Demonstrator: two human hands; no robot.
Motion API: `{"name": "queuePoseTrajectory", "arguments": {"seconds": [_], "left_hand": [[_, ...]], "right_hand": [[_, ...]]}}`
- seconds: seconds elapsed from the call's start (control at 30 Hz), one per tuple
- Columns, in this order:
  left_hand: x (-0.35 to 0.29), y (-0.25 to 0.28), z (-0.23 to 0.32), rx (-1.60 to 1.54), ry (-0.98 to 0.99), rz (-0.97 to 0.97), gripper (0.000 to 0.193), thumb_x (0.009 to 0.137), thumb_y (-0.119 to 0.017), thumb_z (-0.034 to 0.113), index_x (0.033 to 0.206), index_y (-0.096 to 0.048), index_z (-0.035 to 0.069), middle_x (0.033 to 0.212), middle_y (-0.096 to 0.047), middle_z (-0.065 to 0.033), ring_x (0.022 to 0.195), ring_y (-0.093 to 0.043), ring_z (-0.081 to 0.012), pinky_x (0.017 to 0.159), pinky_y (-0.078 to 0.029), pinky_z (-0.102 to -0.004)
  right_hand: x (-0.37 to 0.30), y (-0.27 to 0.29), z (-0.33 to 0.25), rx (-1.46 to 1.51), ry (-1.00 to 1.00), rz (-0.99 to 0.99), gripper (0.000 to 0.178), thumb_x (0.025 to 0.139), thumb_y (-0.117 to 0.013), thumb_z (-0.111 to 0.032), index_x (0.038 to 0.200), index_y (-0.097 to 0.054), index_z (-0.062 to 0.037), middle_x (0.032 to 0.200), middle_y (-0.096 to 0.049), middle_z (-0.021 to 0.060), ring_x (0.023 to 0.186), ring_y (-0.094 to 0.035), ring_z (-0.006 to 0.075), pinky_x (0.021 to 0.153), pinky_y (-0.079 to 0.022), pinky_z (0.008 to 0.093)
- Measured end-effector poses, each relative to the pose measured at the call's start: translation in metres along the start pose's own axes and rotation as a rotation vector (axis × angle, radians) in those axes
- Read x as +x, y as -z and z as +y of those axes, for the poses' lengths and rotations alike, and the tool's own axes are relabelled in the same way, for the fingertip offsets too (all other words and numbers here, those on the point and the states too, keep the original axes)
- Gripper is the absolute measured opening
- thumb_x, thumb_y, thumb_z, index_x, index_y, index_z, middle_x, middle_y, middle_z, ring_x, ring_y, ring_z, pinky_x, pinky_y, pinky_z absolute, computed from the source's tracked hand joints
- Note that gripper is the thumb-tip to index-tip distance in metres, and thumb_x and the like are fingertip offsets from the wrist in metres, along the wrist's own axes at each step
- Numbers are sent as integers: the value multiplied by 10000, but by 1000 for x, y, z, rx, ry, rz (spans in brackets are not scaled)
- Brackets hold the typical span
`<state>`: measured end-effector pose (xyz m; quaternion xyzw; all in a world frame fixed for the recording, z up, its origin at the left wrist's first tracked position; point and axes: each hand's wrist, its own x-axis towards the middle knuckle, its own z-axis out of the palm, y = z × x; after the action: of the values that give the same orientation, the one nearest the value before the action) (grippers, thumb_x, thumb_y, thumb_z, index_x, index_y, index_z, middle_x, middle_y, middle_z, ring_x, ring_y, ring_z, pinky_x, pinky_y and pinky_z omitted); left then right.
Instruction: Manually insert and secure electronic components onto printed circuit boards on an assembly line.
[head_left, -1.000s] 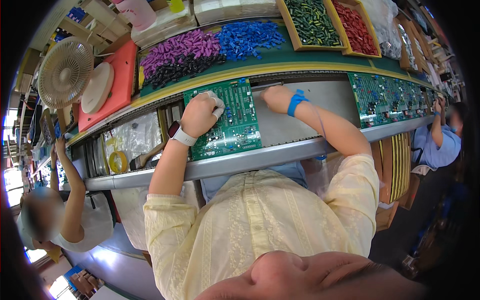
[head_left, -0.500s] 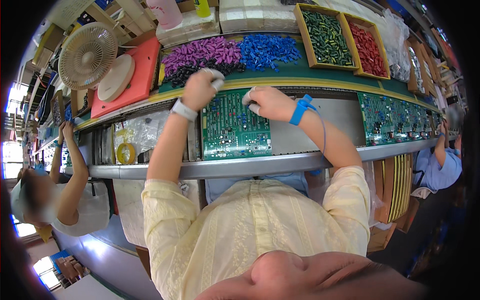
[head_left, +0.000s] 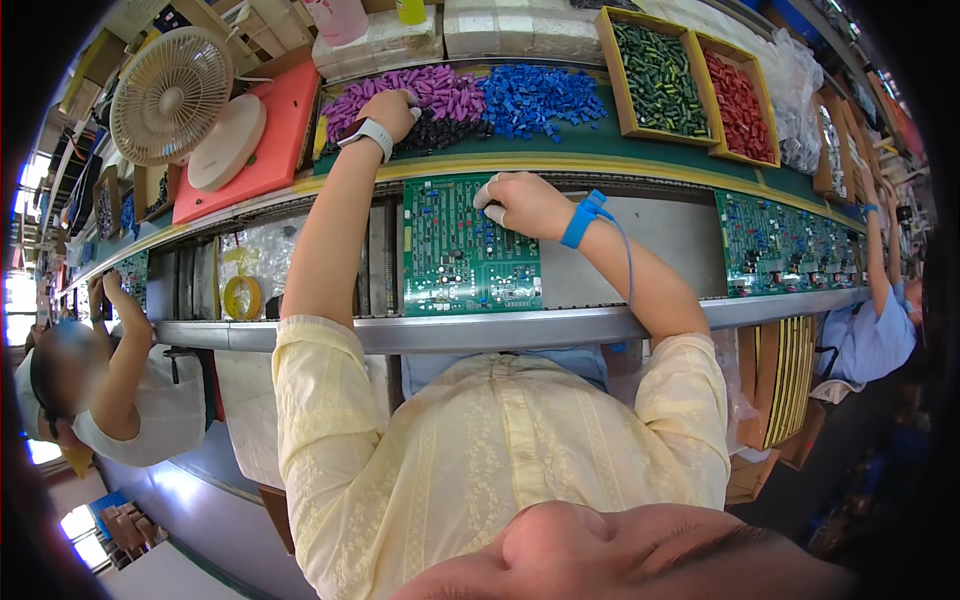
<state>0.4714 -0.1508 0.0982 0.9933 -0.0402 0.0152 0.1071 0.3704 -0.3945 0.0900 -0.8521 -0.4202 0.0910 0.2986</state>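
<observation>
My left hand [head_left: 390, 115] is at the pile of purple components [head_left: 430, 90], beside the small black components [head_left: 440, 133]. Its fingers curl away and are mostly hidden, so what they hold does not show. Over the upper part of a green circuit board [head_left: 440, 240], my right hand [head_left: 525, 207] is closed in a pinch. A small dark component [head_left: 493, 205] shows between its thumb and fingers. White finger covers are on the fingertips, and a blue band [head_left: 583, 222] with a cord circles the right wrist.
Blue components [head_left: 540, 100] lie beside the purple ones. Two yellow trays hold green components [head_left: 660, 80] and red components [head_left: 740, 108]. More populated boards [head_left: 790, 245] sit right along the metal rail [head_left: 450, 332]. A fan [head_left: 172, 95] stands at left. Other people work on both sides.
My left hand has moved up and left, from above the board's far edge to the purple and black piles. My right hand stays over the board, shifted slightly left.
</observation>
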Motion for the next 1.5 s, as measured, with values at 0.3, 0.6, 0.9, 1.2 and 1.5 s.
{"name": "queuePoseTrajectory", "arguments": {"seconds": [0.3,0.6,0.9,1.2,1.5], "left_hand": [[-4,7,5,-17,61,-40,234,776,-637,235,971,-666,109,923,-647,-160,889,-613,-309,793,-475,-389],[-9,6,3,-44,64,-21,221,776,-634,229,967,-668,125,909,-651,-152,876,-617,-306,788,-477,-386],[-9,4,-1,-38,26,4,239,775,-631,235,985,-666,124,917,-645,-166,879,-611,-321,789,-472,-391],[-33,18,8,-195,-70,186,267,792,-603,227,1005,-644,72,990,-625,-174,903,-602,-318,805,-470,-387],[-106,12,30,-433,-184,280,212,785,-609,140,972,-644,45,911,-631,-149,773,-609,-281,699,-485,-344]], "right_hand": [[0,-4,3,-38,-15,-5,161,771,-568,-102,902,-657,-74,919,-624,125,898,-584,297,808,-461,400],[0,-9,-1,-39,-20,-53,165,767,-569,-97,904,-659,-82,936,-619,111,889,-586,299,782,-467,409],[2,-12,0,-40,-12,-46,150,764,-569,-93,883,-661,-81,913,-615,117,867,-585,305,764,-469,415],[1,-11,1,-54,23,-13,136,755,-570,-89,856,-661,-82,892,-620,106,841,-591,299,737,-477,416],[2,-8,1,-88,34,-78,147,752,-613,-104,887,-666,-76,868,-621,109,840,-588,300,742,-469,400]]}}
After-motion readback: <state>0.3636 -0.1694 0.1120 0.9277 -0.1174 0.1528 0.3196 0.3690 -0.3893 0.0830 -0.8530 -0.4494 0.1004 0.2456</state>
